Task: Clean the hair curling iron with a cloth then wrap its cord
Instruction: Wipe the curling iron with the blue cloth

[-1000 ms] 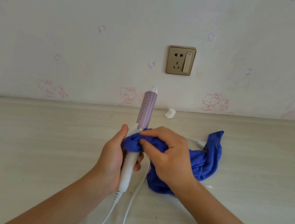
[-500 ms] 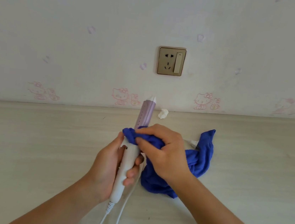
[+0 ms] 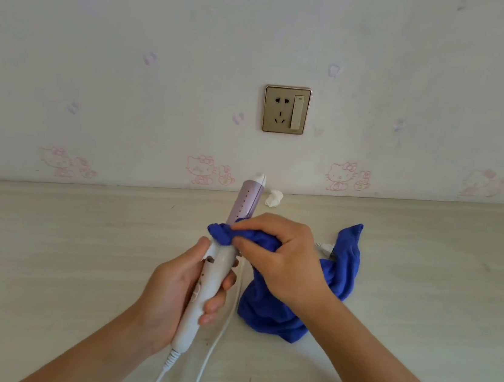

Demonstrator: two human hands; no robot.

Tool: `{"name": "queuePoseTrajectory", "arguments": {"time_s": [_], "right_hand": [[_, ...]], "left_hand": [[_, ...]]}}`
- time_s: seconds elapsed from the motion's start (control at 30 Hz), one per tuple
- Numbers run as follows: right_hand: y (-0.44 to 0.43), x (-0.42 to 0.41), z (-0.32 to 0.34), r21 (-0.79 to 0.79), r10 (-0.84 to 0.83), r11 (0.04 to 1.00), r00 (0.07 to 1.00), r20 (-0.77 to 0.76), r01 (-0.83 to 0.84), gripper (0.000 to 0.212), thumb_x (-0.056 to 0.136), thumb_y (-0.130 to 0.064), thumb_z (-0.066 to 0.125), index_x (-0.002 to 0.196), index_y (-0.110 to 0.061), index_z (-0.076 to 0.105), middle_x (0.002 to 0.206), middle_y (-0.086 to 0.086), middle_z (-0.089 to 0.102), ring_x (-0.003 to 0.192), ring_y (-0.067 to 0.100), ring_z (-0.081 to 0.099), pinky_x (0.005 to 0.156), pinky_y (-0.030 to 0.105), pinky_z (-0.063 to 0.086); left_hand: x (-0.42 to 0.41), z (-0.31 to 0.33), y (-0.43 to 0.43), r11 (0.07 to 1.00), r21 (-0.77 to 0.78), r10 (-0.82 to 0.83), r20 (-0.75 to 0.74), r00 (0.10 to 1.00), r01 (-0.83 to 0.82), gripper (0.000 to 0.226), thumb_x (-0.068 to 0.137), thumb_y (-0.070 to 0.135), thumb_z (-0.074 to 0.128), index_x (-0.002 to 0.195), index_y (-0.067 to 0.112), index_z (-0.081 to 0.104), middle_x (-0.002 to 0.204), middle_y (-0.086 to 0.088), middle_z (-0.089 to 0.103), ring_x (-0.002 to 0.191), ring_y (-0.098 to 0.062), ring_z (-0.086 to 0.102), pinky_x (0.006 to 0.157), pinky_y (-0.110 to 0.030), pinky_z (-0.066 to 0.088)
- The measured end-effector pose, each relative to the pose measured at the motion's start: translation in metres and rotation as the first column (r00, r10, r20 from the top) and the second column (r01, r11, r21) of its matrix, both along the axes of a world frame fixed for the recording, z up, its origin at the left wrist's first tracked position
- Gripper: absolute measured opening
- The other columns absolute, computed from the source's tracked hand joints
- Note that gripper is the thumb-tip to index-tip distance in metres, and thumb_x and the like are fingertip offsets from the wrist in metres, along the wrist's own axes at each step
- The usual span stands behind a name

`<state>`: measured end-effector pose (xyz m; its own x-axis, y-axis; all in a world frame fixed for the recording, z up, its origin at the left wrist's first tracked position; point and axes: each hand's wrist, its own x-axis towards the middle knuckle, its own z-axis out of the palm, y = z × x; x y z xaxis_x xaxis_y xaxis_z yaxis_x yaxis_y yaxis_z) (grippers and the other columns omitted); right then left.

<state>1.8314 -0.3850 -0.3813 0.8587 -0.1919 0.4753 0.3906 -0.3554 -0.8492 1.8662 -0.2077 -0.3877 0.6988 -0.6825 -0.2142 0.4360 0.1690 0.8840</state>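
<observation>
A curling iron (image 3: 211, 281) with a white handle and a lilac barrel stands tilted over the table, tip towards the wall. My left hand (image 3: 175, 289) grips its white handle. My right hand (image 3: 280, 258) pinches a bunched blue cloth (image 3: 342, 275) against the lower end of the barrel; the rest of the cloth trails down onto the table at the right. The white cord (image 3: 219, 339) runs from the handle's base out of the bottom edge and back up behind the cloth. Its plug (image 3: 326, 249) peeks out beside the cloth.
The pale wooden table (image 3: 61, 262) meets a wall papered with cartoon cats. A gold wall socket with a switch (image 3: 286, 110) sits above the iron's tip. A small crumpled white tissue (image 3: 274, 198) lies by the wall.
The cloth in my right hand has slid a little up from the handle's top onto the base of the barrel. More of the white handle now shows in my left hand.
</observation>
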Motion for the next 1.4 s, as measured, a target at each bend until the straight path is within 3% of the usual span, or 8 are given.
{"name": "queuePoseTrajectory", "arguments": {"time_s": [0.17,0.37,0.6,0.8,0.9,1.03,1.23,1.4], "right_hand": [[-0.024,0.002,0.013,0.178,-0.283,0.947,0.956,0.073,0.267,0.029,0.092,-0.007,0.071,0.105,-0.032,0.078,0.1,-0.019,0.078,0.097,0.002,0.072,0.084,0.013,0.053],[-0.002,0.001,-0.001,0.018,0.072,0.997,0.997,-0.008,-0.072,0.026,0.09,-0.008,0.073,0.108,-0.024,0.08,0.097,-0.005,0.078,0.089,0.015,0.073,0.086,0.029,0.059],[-0.023,0.0,0.008,0.175,-0.227,0.962,0.971,0.077,0.211,0.031,0.094,-0.008,0.071,0.111,-0.033,0.078,0.104,-0.015,0.079,0.098,0.006,0.072,0.087,0.016,0.054],[-0.002,-0.005,0.003,0.048,0.118,0.992,0.993,0.025,-0.119,0.029,0.091,-0.001,0.071,0.108,-0.023,0.08,0.094,-0.006,0.077,0.083,0.009,0.072,0.077,0.019,0.056],[-0.006,-0.002,0.004,0.031,-0.038,0.999,0.998,0.054,0.036,0.031,0.091,-0.006,0.072,0.108,-0.031,0.08,0.095,-0.005,0.077,0.086,0.017,0.071,0.082,0.031,0.059],[-0.025,-0.002,0.01,0.162,-0.2,0.969,0.978,0.064,0.187,0.032,0.093,-0.006,0.071,0.11,-0.032,0.079,0.099,-0.009,0.079,0.089,0.009,0.072,0.082,0.023,0.057],[-0.004,-0.005,0.002,0.08,0.194,0.979,0.979,-0.064,-0.188,0.022,0.094,-0.008,0.071,0.109,-0.022,0.081,0.098,-0.004,0.079,0.083,0.018,0.073,0.077,0.026,0.06],[-0.021,-0.004,0.011,0.195,-0.138,0.972,0.99,0.03,0.13,0.023,0.095,-0.011,0.071,0.107,-0.028,0.081,0.075,-0.012,0.074,0.067,0.006,0.067,0.067,0.018,0.054]], "left_hand": [[-0.008,-0.009,-0.002,0.996,0.009,-0.088,0.057,0.994,0.087,0.053,0.092,0.056,0.059,0.101,0.004,0.063,0.076,-0.013,0.055,0.045,-0.015,0.039,0.042,-0.026,0.039],[0.004,-0.005,0.001,1.0,-0.003,0.028,0.121,0.992,-0.028,0.054,0.088,0.056,0.061,0.104,0.005,0.068,0.084,-0.018,0.06,0.044,-0.016,0.039,0.04,-0.026,0.034],[-0.004,-0.009,-0.001,0.997,0.065,-0.045,0.077,0.996,0.04,0.071,0.099,0.065,0.04,0.116,0.005,0.074,0.083,-0.017,0.063,0.044,-0.015,0.043,0.039,-0.026,0.037],[0.01,-0.001,0.003,0.993,-0.068,-0.099,-0.058,0.993,0.095,0.05,0.097,0.053,0.058,0.112,0.007,0.071,0.085,-0.015,0.057,0.05,-0.017,0.045,0.043,-0.029,0.035],[0.009,-0.001,0.005,0.982,-0.106,-0.17,-0.109,0.979,0.159,0.051,0.096,0.052,0.064,0.113,0.004,0.067,0.086,-0.014,0.055,0.054,-0.018,0.044,0.045,-0.029,0.037],[0.003,-0.003,0.003,0.966,-0.084,-0.252,-0.122,0.96,0.243,0.047,0.093,0.051,0.07,0.105,0.005,0.067,0.085,-0.011,0.055,0.054,-0.016,0.045,0.045,-0.027,0.041],[0.011,0.003,0.01,0.979,0.097,-0.182,0.029,0.983,0.178,0.046,0.085,0.053,0.074,0.092,0.012,0.054,0.076,-0.007,0.05,0.048,-0.013,0.039,0.044,-0.025,0.034],[0.008,0.006,0.01,0.96,0.076,-0.268,-0.006,0.963,0.268,0.051,0.077,0.049,0.086,0.089,0.01,0.056,0.068,-0.003,0.051,0.041,-0.009,0.042,0.039,-0.022,0.037]]}}
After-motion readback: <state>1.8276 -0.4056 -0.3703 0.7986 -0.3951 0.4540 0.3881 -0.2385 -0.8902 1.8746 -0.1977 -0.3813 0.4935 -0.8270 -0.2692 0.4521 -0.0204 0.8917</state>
